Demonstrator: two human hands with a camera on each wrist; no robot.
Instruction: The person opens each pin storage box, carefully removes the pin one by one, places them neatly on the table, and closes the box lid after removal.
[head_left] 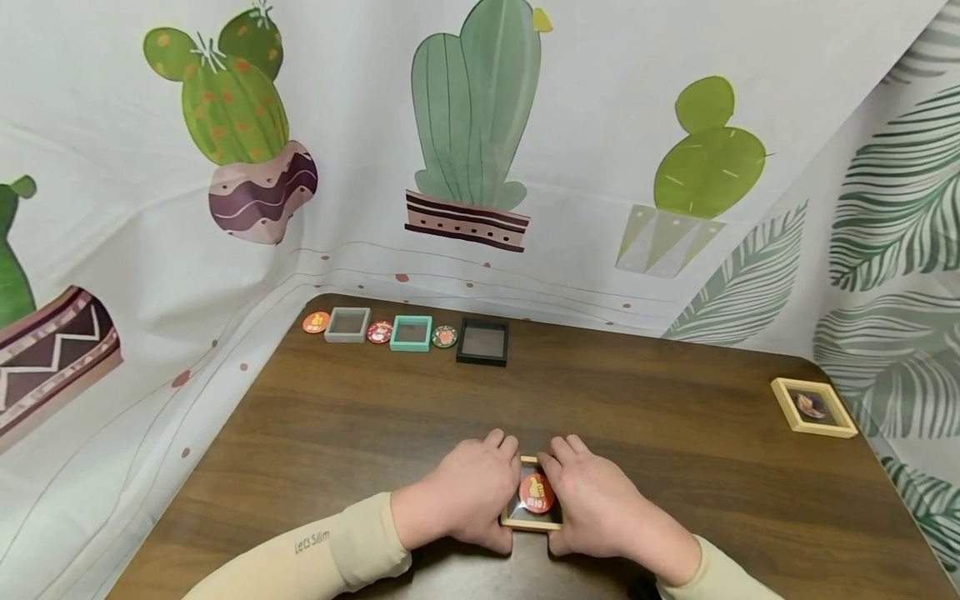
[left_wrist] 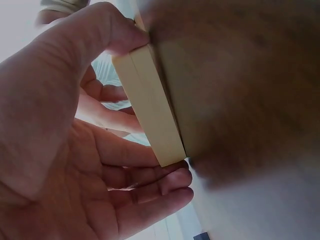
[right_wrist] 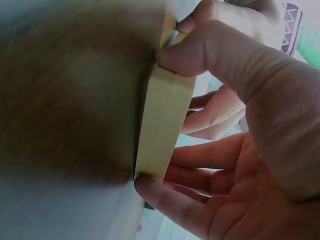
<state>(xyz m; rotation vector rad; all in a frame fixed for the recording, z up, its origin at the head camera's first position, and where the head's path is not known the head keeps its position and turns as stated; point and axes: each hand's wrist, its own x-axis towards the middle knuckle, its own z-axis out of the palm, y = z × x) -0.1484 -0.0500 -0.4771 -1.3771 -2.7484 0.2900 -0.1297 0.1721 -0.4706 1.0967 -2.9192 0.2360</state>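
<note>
My left hand [head_left: 476, 492] and right hand [head_left: 600, 508] hold a pale yellow display frame [head_left: 531, 527] from both sides, low over the near middle of the table. A round red badge [head_left: 537, 493] with a yellow thumbs-up shows in its dark window. In the left wrist view, the left thumb is at one corner of the frame's edge [left_wrist: 150, 105], with fingers at the far corner. The right wrist view shows the right thumb and fingers gripping the opposite edge [right_wrist: 162, 122] the same way, the frame close against the tabletop.
Along the table's [head_left: 360, 433] back left stand a grey frame [head_left: 348, 309], a teal frame [head_left: 412, 346] and a black frame [head_left: 482, 360]. Beside them lie an orange badge [head_left: 316, 322], a red badge [head_left: 379, 332] and a green badge [head_left: 445, 336]. Another yellow frame [head_left: 823, 430] lies far right.
</note>
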